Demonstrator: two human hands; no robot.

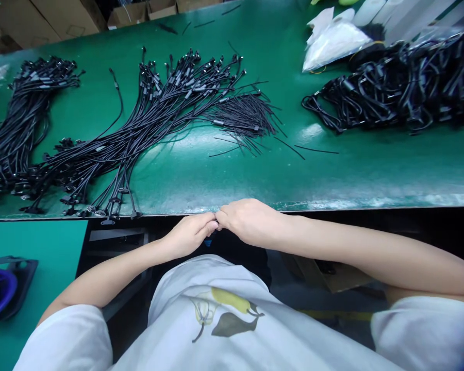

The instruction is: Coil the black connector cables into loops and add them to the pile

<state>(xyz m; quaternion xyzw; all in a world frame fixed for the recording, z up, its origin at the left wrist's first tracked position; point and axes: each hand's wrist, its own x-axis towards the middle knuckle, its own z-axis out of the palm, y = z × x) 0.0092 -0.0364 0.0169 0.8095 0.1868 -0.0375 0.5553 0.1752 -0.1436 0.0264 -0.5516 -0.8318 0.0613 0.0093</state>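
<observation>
My left hand (189,234) and my right hand (251,221) meet at the front edge of the green table (201,183). Both have their fingers closed in a pinch. A small dark bit shows between the fingertips, too little of it to name. Just beyond my hands lies a pile of short black cable ties or cut strips (245,116). To its left spreads a large bundle of black cables (139,129) with connectors at their ends, some hanging over the front edge.
Another bundle of black cables (27,113) lies far left. Coiled black cables (394,87) are heaped at the right, near a white plastic bag (334,44). Cardboard boxes (62,18) stand behind the table. A round purple-rimmed object (7,288) sits on a lower green surface (54,247).
</observation>
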